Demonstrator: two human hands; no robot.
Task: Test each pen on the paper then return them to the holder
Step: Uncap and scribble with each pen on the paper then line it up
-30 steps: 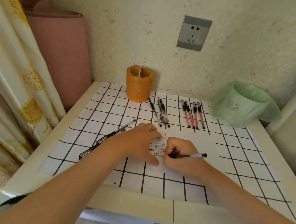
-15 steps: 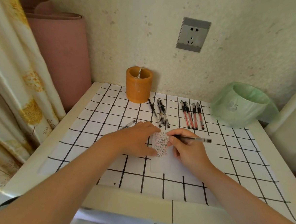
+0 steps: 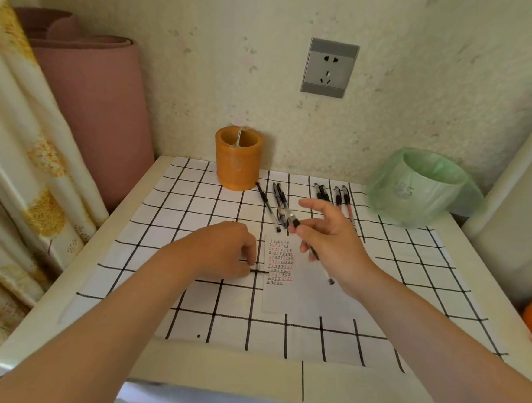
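Two hands work over a small table [image 3: 215,374] set into a corner, and the likeliest trouble starts with the biggest thing near them. The green-lined bin [image 3: 417,186] stands just beside the red pens [image 3: 344,196], so a wide sweep of the right forearm toward the back could, I judge, tip it or drag its loose liner. The orange holder [image 3: 237,164] stands upright at the back by the wall, mouth upward; a pen dropped in at a slant could catch the rim and bounce out. The paper [image 3: 302,295] lies loose on the gridded cloth [image 3: 195,196] with neither hand flat on it, so a stroke may slide it. The black pens [image 3: 277,199] lie between the holder and the raised right hand [image 3: 334,237], in the path to the holder, and a low pass could scatter them. That hand pinches a pen [image 3: 296,224] between thumb and fingers, forefinger stretched out, above the paper's top edge; so light a pinch could let it slip. The left hand [image 3: 223,252] rests on the cloth, fingers curled, pinching a short dark piece [image 3: 259,271], perhaps a cap, at the paper's left edge. For room: the wall is behind, with a pink roll [image 3: 101,111] and a curtain [image 3: 25,153] close on the left; open cloth lies left of the holder and in front of the paper.
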